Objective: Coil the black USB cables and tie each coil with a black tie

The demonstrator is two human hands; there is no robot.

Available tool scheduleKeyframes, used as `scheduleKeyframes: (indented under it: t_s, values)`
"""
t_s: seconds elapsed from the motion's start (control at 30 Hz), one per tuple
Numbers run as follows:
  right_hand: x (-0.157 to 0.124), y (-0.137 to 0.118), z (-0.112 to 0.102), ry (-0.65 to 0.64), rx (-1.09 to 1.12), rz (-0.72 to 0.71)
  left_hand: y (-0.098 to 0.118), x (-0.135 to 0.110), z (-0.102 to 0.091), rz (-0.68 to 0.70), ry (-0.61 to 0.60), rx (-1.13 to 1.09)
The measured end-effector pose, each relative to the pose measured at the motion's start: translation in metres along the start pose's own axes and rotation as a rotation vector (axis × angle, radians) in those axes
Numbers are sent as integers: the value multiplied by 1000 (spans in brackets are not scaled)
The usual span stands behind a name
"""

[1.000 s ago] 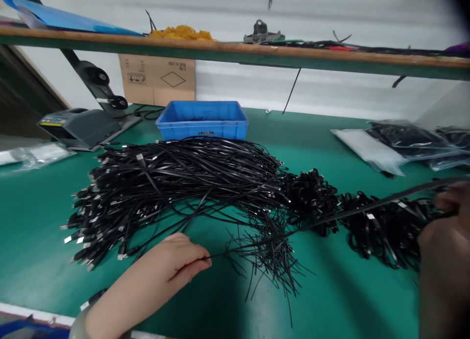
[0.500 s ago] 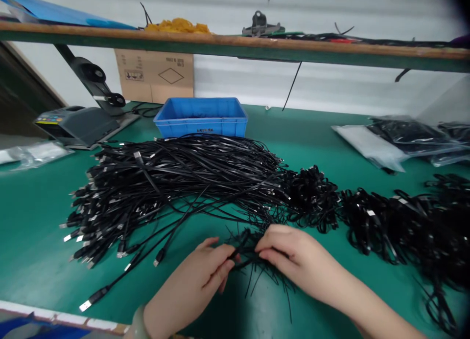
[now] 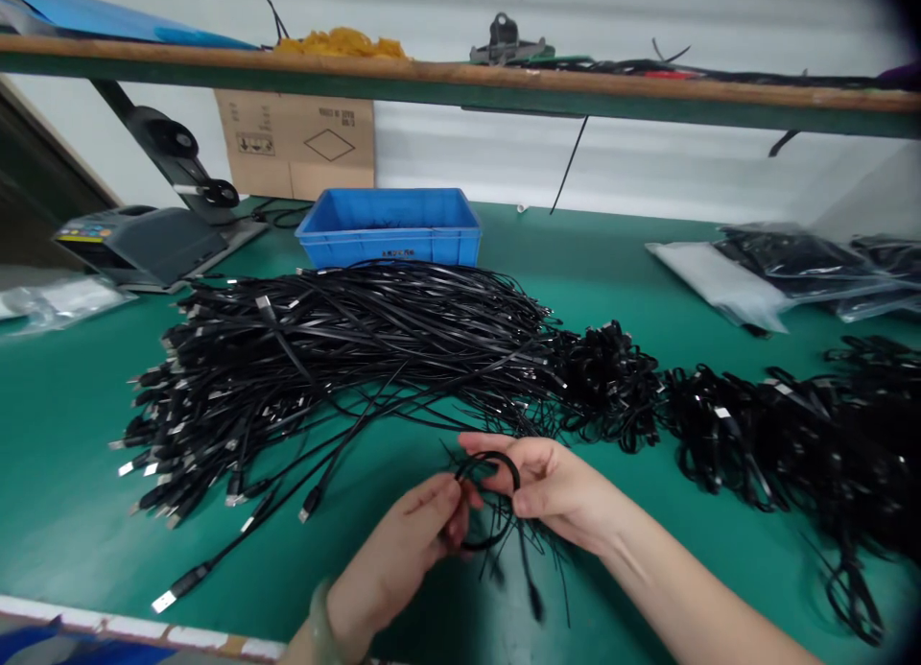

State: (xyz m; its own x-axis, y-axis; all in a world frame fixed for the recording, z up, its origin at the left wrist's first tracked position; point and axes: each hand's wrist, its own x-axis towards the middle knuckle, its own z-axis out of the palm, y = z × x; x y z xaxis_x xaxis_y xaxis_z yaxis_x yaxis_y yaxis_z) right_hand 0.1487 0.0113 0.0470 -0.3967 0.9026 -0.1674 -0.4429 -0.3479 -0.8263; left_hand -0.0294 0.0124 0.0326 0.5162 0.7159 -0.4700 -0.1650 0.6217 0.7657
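The 2 hands grip a black USB cable (image 3: 496,457), bent into a small loop between them: the left hand (image 3: 399,555) curls around its lower side, and the right hand (image 3: 554,487) pinches its upper side. Loose cable strands hang at 6 o'clock from the loop, over the green bench (image 3: 64,483). A large heap of black cables (image 3: 323,358) lies at 11 o'clock, coiled cables (image 3: 748,444) lie at 3 o'clock, and a blue plastic crate (image 3: 389,228) sits at 12 o'clock beyond the heap.
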Motion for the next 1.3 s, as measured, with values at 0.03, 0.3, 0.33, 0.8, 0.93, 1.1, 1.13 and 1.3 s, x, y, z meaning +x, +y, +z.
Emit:
scheduleKeyframes:
  t_s: [0.03, 0.3, 0.33, 0.8, 0.93, 1.1, 1.13, 1.3]
  values:
    - [4, 5, 1, 23, 35, -17, -7, 0, 5, -56, -35, -55]
    - [18, 15, -4, 300, -849, -189, -23, -1, 0, 8, 118, -2]
    - [16, 16, -7, 310, -1084, -182, -21, -2, -4, 12, 157, -24]
    - [14, 16, -18, 315, -1227, -353, -13, -1, -8, -31, 237, -56]
    - [15, 13, -19, 398, -1055, -414, -15, 1, -8, -47, 217, -31]
    - [13, 17, -16, 557, -879, -372, -17, 3, -7, -75, 211, -56]
    - [13, 18, -14, 536, -986, -336, -18, 3, -7, -75, 206, -62]
    - [13, 30, -10, 394, -1678, -16, -15, 4, -6, -68, 211, -58]
